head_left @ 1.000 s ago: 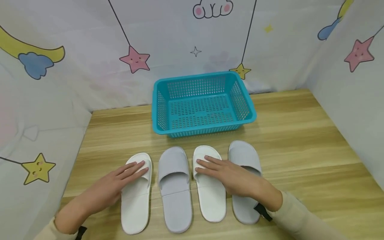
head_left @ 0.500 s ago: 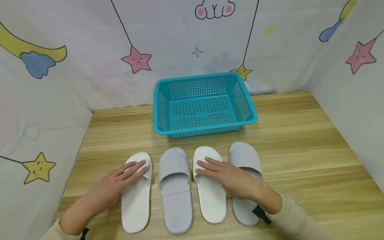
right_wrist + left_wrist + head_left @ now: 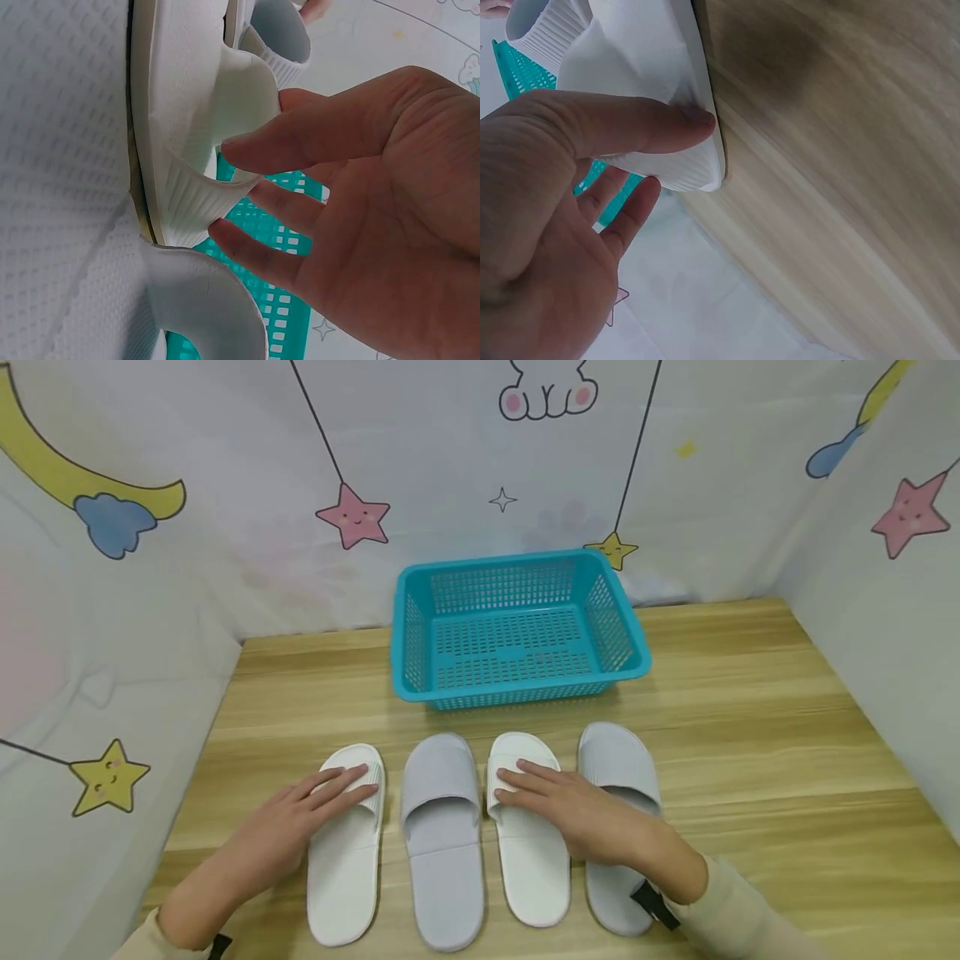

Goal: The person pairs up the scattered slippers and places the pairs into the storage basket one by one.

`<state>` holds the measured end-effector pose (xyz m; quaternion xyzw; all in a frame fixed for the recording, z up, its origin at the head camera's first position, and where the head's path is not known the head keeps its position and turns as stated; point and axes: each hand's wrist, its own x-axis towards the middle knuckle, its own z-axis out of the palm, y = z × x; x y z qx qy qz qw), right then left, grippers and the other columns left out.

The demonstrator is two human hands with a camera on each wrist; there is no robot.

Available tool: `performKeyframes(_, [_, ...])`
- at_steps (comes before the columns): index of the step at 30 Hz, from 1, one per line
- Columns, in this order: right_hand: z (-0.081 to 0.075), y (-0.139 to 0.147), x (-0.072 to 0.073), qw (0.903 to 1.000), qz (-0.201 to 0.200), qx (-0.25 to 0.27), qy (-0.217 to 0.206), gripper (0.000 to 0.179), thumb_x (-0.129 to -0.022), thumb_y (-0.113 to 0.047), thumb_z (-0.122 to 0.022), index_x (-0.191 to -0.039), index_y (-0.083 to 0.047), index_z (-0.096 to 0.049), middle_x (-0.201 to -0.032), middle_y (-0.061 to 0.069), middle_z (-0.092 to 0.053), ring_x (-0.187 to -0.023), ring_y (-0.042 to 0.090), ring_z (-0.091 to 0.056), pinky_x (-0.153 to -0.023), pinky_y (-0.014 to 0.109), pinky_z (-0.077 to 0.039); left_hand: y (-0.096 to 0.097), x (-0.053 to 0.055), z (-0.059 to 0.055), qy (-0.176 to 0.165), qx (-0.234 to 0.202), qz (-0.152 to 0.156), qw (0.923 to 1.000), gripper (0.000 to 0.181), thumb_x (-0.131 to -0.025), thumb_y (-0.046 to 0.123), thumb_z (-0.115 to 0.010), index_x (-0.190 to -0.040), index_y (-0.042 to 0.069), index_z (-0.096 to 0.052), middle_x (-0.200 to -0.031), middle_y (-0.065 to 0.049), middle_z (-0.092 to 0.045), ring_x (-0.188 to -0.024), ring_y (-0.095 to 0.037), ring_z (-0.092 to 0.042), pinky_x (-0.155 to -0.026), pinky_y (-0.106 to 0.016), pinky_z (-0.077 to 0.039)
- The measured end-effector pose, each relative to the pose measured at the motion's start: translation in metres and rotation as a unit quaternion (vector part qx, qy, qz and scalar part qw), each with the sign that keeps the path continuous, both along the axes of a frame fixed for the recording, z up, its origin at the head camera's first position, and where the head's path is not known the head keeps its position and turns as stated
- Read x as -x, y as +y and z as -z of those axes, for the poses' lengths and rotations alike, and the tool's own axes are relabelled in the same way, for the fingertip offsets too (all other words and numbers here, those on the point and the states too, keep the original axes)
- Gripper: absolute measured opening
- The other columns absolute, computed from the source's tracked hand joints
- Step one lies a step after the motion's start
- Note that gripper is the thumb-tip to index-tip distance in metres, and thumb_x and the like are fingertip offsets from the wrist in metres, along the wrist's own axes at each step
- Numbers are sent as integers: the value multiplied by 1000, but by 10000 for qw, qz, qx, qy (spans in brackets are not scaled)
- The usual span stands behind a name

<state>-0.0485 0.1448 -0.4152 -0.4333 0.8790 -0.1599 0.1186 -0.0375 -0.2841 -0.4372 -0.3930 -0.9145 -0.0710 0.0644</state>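
In the head view, four slippers are lined up side by side on the wooden counter (image 3: 750, 735), toes pointing toward a teal basket (image 3: 517, 627) set just behind them. From the left, a white slipper (image 3: 345, 852), a grey slipper (image 3: 442, 835), a second white slipper (image 3: 528, 843) and a second grey slipper (image 3: 618, 777) are seen. The left hand (image 3: 288, 831) is laid on the strap of the leftmost white slipper, its fingers (image 3: 341, 781) straight and slightly spread across the ribbed band. The right hand (image 3: 585, 810) is laid on the strap of the second white slipper, fingers (image 3: 525, 777) likewise extended and a little apart; its wrist passes over the right grey slipper. A printed cloth backdrop (image 3: 225, 485) with stars is hung behind and beside the counter.

In the left wrist view, the ribbed strap of the white slipper (image 3: 645, 90) is pinched between the thumb and the fingers (image 3: 630, 217) beneath it, the thumb pressed against the strap's edge. The counter (image 3: 840, 150) fills the right side.

In the right wrist view, the strap of the white slipper (image 3: 202, 150) is touched by the thumb from above, while the fingers (image 3: 255, 255) are held spread just under it. The waffle-textured insole of the grey slipper (image 3: 60, 150) fills the left, and the basket (image 3: 277, 315) is glimpsed behind.
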Motion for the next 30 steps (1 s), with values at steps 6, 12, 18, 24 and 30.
performKeyframes(6, [0,0,-1,10000,61,-13,-21,94,-74,27,-70,-158,-12,-51,-168,7,-42,-155,37,-39,-109,65,-48,1,-1,-1,-74,-50,-69,9999,113,-61,-37,-62,-155,23,-53,-160,-9,-50,-137,-36,-56,-88,-60,-59])
performKeyframes(12, [0,1,-2,9999,115,-2,-111,96,-73,27,-69,-158,-13,-50,-169,6,-41,-155,37,-37,-109,67,-47,2,0,-7,-139,22,-103,9998,109,-62,-35,-64,-155,21,-53,-161,-10,-50,-136,-38,-57,-92,-59,-58])
performKeyframes(18, [0,-1,-4,9997,131,-3,-204,99,-72,30,-65,-159,-14,-49,-170,5,-39,-156,36,-36,-111,70,-44,-3,-1,-18,-239,62,-262,9994,105,-62,-22,-69,-156,20,-51,-160,-11,-50,-139,-39,-54,-98,-62,-54])
performKeyframes(24, [3,-1,-4,9998,129,23,-157,97,-72,29,-64,-158,-14,-50,-170,5,-40,-156,35,-36,-112,68,-44,-5,-2,-29,-336,37,-391,9987,109,-61,-9,-85,-159,22,-47,-159,-10,-49,-141,-35,-49,-98,-62,-51])
performKeyframes(30, [5,-1,-1,9999,130,44,-52,90,-77,27,-63,-157,-13,-53,-168,6,-43,-155,36,-39,-111,67,-45,1,-2,-41,-481,-14,-453,9978,110,-62,8,-95,-159,26,-47,-157,-8,-50,-139,-33,-49,-102,-61,-47])
